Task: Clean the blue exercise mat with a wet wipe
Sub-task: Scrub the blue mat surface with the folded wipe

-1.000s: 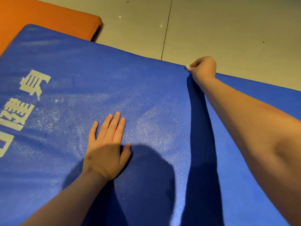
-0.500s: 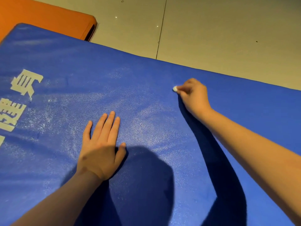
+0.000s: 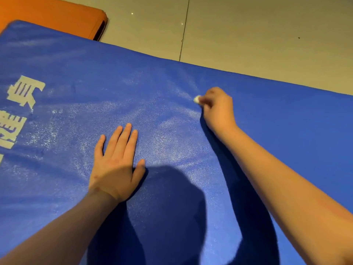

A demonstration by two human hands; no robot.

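As the right hand (image 3: 217, 109) pinches the wet wipe (image 3: 196, 99), left hand (image 3: 114, 169) flat, the blue exercise mat (image 3: 286, 131) looks half-wiped.

Pale beige floor w/ two mats lying on it.
The floor (image 3: 267, 35) was smooth & beige, visible across the top of the view, w/ one dark seam (image 3: 184, 29) running from the top edge down to the blue exercise mat (image 3: 286, 131). That mat lay flat & filled most of the view, far edge slanting down from L to R, w/ white printed characters (image 3: 24, 92) near its L side. An orange mat (image 3: 47, 16) lay at top L, right by the blue mat's corner; touching or overlapping couldn't be told.
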